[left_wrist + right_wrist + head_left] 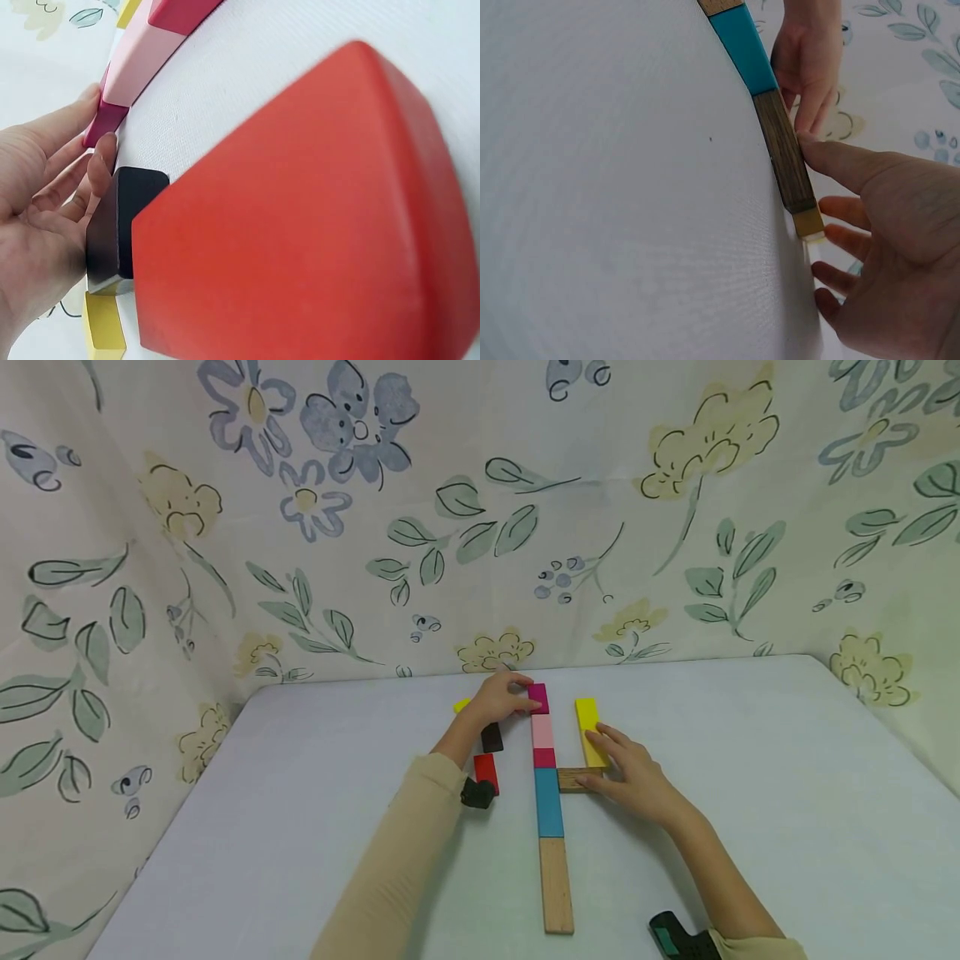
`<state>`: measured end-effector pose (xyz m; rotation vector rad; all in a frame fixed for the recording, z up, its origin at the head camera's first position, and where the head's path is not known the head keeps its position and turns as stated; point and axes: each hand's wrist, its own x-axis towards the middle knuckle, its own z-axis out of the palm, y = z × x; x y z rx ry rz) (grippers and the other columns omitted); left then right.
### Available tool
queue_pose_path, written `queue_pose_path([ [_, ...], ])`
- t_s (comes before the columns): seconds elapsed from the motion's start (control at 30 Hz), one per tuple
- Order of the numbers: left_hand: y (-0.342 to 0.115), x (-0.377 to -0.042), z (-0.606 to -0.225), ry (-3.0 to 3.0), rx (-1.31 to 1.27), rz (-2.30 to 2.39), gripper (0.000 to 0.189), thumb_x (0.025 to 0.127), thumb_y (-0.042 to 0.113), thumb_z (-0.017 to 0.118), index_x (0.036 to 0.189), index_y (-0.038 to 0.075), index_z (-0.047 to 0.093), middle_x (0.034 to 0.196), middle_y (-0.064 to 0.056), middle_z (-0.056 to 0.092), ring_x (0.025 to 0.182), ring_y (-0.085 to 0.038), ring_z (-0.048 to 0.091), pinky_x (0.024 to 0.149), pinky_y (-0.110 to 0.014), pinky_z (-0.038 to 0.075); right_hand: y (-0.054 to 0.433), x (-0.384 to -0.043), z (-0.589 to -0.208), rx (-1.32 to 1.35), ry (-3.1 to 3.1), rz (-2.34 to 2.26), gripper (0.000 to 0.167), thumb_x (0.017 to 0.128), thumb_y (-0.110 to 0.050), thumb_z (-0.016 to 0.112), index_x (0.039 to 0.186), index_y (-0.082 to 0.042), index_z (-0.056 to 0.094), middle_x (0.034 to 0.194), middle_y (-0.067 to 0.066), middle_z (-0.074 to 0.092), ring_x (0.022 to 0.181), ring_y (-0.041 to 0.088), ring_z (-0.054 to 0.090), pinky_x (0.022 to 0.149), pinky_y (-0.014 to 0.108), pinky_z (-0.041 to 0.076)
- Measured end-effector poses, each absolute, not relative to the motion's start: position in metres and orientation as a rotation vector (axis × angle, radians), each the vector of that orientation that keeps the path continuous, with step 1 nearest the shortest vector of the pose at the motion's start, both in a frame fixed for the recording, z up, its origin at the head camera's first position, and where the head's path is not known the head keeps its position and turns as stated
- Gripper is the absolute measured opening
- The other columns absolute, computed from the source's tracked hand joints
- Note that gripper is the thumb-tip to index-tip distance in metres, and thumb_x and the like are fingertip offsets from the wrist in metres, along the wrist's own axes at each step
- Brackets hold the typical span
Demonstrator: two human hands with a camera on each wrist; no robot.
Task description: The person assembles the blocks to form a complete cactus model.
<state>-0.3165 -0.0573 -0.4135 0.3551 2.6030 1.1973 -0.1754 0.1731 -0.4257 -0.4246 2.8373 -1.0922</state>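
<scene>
My left hand (497,700) pinches a magenta block (538,692) at the far end of a straight row. In the left wrist view its fingertips lie on either side of that magenta block (109,124). Down the row follow a pink block (542,732), another magenta block (544,758), a blue block (549,802) and a light wood block (556,885). A dark brown wood block (572,779) sticks out to the right beside the blue one. My right hand (637,772) rests its thumb on this brown block, fingers loosely spread by a yellow block (587,718).
Left of the row lie a black block (492,738), a red block (486,770) and another yellow block (461,704), partly hidden by the left hand. All rest on a white table (300,860). Behind it hangs a flowered curtain (450,427).
</scene>
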Motion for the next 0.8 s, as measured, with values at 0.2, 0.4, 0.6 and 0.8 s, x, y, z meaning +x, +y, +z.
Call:
queue_pose_path([
  [0.2, -0.0587, -0.3155, -0.4135, 2.601, 0.381, 1.200, 0.050, 0.098, 0.020, 0.076, 0.144, 0.006, 0.064, 0.149, -0.013, 0.059, 0.137, -0.030, 0.049, 0.116, -0.046, 0.046, 0.1729, -0.1754, -0.4254, -0.421, 2.835, -1.090, 0.074, 0.096, -0.031, 0.076, 0.155, 0.002, 0.048, 0.164, 0.030, 0.036, 0.148, 0.057, 0.031, 0.105, 0.083, 0.036],
  [0.4, -0.0594, -0.3146, -0.4140, 2.600, 0.384, 1.193, 0.050, 0.098, 0.022, 0.076, 0.144, 0.007, 0.064, 0.149, -0.013, 0.058, 0.137, -0.030, 0.048, 0.115, -0.047, 0.047, 0.1726, -0.1757, -0.4255, -0.428, 2.839, -1.089, 0.073, 0.095, -0.029, 0.077, 0.154, 0.003, 0.048, 0.163, 0.030, 0.036, 0.148, 0.057, 0.031, 0.104, 0.083, 0.036],
  [0.6, -0.0598, -0.3136, -0.4126, 2.611, 0.396, 1.178, 0.050, 0.098, 0.022, 0.076, 0.144, 0.008, 0.065, 0.150, -0.012, 0.058, 0.141, -0.030, 0.047, 0.119, -0.049, 0.043, 0.1733, -0.1759, -0.4256, -0.442, 2.844, -1.087, 0.074, 0.095, -0.029, 0.077, 0.154, 0.003, 0.048, 0.163, 0.031, 0.037, 0.147, 0.058, 0.032, 0.104, 0.083, 0.037],
  [0.8, -0.0600, -0.3142, -0.4128, 2.603, 0.393, 1.170, 0.051, 0.098, 0.022, 0.076, 0.145, 0.009, 0.064, 0.151, -0.012, 0.057, 0.141, -0.030, 0.047, 0.117, -0.048, 0.045, 0.1734, -0.1755, -0.4249, -0.443, 2.853, -1.089, 0.074, 0.094, -0.029, 0.078, 0.154, 0.003, 0.048, 0.163, 0.031, 0.037, 0.147, 0.058, 0.033, 0.104, 0.084, 0.036],
])
